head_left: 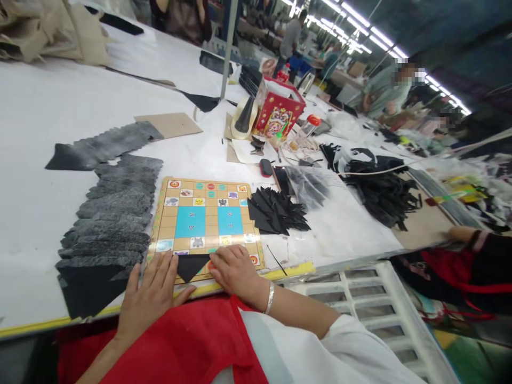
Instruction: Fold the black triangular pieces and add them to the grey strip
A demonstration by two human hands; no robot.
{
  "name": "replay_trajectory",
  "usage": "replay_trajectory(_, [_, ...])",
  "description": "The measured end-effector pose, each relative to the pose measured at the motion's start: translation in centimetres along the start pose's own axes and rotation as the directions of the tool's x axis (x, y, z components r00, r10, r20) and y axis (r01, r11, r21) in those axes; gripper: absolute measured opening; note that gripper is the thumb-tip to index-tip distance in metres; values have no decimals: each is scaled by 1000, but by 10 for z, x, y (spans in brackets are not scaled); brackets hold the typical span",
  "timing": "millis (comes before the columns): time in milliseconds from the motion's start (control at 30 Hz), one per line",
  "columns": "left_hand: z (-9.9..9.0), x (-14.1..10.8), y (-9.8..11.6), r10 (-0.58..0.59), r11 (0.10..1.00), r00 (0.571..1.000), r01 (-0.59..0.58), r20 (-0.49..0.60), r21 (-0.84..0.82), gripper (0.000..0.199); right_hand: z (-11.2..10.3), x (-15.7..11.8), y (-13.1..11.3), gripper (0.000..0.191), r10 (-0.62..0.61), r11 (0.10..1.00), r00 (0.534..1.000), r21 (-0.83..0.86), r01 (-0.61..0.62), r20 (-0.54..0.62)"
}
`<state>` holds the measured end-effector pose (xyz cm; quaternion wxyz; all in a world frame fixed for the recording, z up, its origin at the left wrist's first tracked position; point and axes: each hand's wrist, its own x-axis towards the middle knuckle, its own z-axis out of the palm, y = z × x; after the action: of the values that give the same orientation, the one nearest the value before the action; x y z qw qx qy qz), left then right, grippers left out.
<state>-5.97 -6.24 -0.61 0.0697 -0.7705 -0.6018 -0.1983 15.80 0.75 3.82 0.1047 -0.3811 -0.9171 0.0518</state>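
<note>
A folded black triangle of thin leather-like material (192, 266) lies on a board printed with animal pictures (168, 217), at the board's near edge. My left hand (154, 285) rests flat with fingers stretched out, its fingertips at the triangle's left end. At the right end, my right hand (236, 271) has its fingers bent and together, pressing on the corner. Just right of the board sits a heap of folded black triangles (278, 210). Left of it, overlapping grey-black pieces (116, 213) lie in a long row; their undersides look fuzzy.
Behind the board stand a red patterned box (280, 106), a tape roll (244, 117) and a phone (283, 180). Black strips (380, 192) are heaped at right. A metal pole (229, 50) rises from the white table (192, 146). A co-worker's arm (466, 237) reaches in at far right.
</note>
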Motion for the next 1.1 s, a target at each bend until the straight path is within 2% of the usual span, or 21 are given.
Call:
replay_trajectory(100, [4, -1, 3, 0, 1000, 1000, 0, -9, 7, 82, -3, 9, -5, 22, 82, 994, 996, 65, -83, 22])
replay_trajectory(233, [9, -1, 8, -7, 1000, 998, 8, -63, 24, 80, 4, 38, -11, 14, 139, 982, 980, 105, -154, 140])
replay_trajectory(300, [5, -2, 10, 5, 999, 996, -2, -87, 39, 76, 2, 46, -7, 11, 124, 979, 970, 134, -154, 208])
replay_trajectory(367, [-5, -6, 10, 23, 998, 994, -17, -107, 61, 68, -10, 47, 9, 7, 150, 977, 961, 111, -179, 233])
replay_trajectory(433, [-18, -13, 4, 62, 995, 986, -49, -154, 91, 59, -27, 43, 39, 6, 289, 957, 945, -68, -282, 151])
replay_trajectory(500, [-31, -25, -8, 63, 995, 981, -49, -181, 82, 50, -42, 42, 78, 13, 410, 871, 912, -308, -383, 26])
replay_trajectory(567, [-43, -39, -24, -20, 998, 984, 30, -179, 53, 42, -52, 46, 108, 21, 422, 791, 897, -431, -434, -131])
replay_trajectory(600, [-48, -46, -32, -86, 995, 982, 95, -168, 44, 38, -54, 50, 113, 23, 407, 775, 889, -435, -458, -209])
replay_trajectory(633, [-52, -53, -41, -155, 986, 976, 163, -153, 43, 35, -54, 55, 111, 24, 353, 797, 897, -417, -437, -265])
replay_trajectory(700, [-58, -64, -59, -280, 956, 952, 288, -123, 53, 31, -47, 68, 82, 24, 172, 909, 941, -322, -266, -292])
replay_trajectory(733, [-59, -67, -67, -326, 941, 938, 334, -118, 56, 29, -40, 76, 58, 24, 55, 961, 959, -246, -126, -278])
replay_trajectory(800, [-60, -69, -79, -387, 918, 916, 393, -107, 50, 26, -19, 93, -1, 21, -159, 985, 964, -96, 141, -213])
replay_trajectory(900, [-61, -68, -86, -391, 916, 916, 397, -90, 56, 17, 10, 117, -85, 20, -409, 910, 908, 30, 413, -95])
replay_trajectory(967, [-62, -68, -85, -359, 929, 930, 364, -77, 67, 13, 24, 130, -124, 21, -524, 851, 852, 42, 524, -15])
replay_trajectory(1033, [-61, -69, -83, -343, 935, 936, 348, -76, 61, 14, 32, 142, -148, 18, -572, 820, 817, 26, 572, 69])
replay_trajectory(1100, [-60, -72, -81, -352, 933, 932, 357, -92, 47, 14, 38, 153, -158, 14, -593, 801, 794, 7, 598, 135])
